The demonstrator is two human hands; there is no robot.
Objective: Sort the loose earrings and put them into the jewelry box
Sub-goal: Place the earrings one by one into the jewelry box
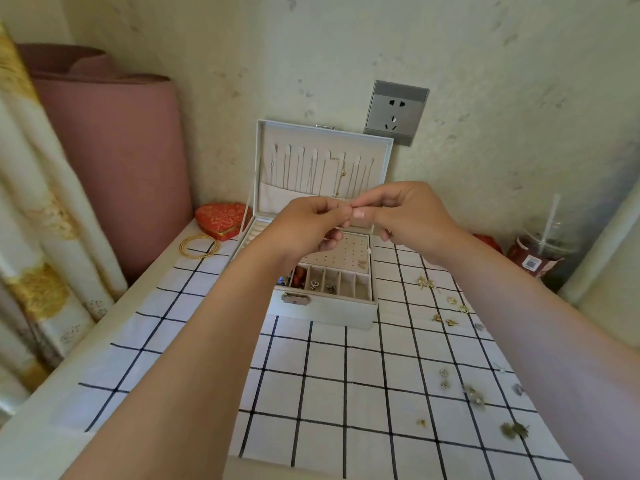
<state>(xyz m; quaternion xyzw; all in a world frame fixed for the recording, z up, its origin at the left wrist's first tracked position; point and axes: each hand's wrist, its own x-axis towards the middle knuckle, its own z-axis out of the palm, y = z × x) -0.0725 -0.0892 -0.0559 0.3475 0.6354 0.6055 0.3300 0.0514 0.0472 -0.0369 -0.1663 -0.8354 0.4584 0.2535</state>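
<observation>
Loose earrings (444,319) lie scattered on the checked cloth (329,375), right of the open jewelry box (322,310); both hands are raised above the box.

Left hand (308,220) and right hand (405,213) meet fingertip to fingertip, each in a closed thumb-and-forefinger pinch, judged to be on one earring. Recommended: work over the box so a dropped part lands inside, and seat the post square into the perforated panel (346,252), beside the pair already there. Not verifiable: the pinched item is too small to make out, the left forearm covers the box's left compartments, and the earrings at far right are blurred.
</observation>
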